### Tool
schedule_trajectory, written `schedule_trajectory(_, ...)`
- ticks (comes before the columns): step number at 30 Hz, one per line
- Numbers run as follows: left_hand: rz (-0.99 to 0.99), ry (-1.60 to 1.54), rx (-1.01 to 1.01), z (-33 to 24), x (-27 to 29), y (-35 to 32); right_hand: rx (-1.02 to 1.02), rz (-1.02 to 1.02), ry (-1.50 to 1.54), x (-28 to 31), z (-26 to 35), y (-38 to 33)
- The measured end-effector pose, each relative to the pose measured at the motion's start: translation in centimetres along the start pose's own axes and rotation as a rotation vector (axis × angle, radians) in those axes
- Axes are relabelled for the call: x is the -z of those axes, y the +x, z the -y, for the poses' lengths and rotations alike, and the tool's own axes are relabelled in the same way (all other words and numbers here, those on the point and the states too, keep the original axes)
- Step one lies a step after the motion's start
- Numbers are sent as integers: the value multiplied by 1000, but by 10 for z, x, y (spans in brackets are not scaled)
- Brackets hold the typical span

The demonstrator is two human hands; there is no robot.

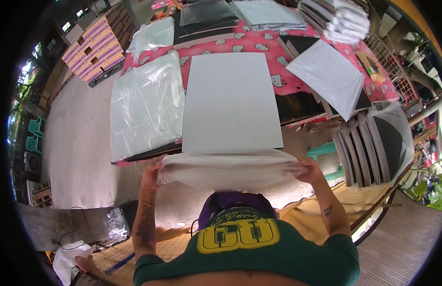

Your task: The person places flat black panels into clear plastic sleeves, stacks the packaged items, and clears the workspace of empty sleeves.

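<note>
A large white rectangular board (230, 100) lies flat on a table with a pink patterned cloth (259, 43), its near edge overhanging the table front. A clear plastic bag (230, 169) is stretched across that near edge. My left hand (153, 169) grips the bag's left end and my right hand (310, 170) grips its right end. The bag's mouth sits against the board's near edge.
A stack of plastic-wrapped boards (144, 105) lies left of the white board. A white sheet (330, 78) rests at the right on dark boards. More dark boards (368, 148) lean upright in plastic at the right. Stacked crates (94, 47) stand far left. Folded bags (347, 19) pile at the back.
</note>
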State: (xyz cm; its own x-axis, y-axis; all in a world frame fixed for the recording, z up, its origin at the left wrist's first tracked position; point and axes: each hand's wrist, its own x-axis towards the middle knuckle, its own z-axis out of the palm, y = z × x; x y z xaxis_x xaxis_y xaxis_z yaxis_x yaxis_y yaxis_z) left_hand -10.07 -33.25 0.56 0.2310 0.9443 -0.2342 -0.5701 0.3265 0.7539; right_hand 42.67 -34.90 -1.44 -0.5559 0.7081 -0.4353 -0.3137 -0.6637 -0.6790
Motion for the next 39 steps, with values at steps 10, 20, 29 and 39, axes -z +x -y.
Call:
schedule_trajectory(10, -619, 1323, -226, 80, -38, 53, 635, -931, -911, 7, -56, 91)
schedule_trajectory(20, -728, 845, -150, 40, -12, 58, 502, -863, -570, -58, -62, 84)
schedule_trajectory(29, -140, 770, -151, -15, 3, 24, 524, -643, -296, -58, 1, 26)
schedule_trajectory(39, 742, -210, -562, -234, -95, 149, 1029, -19, 249, -160, 279, 66)
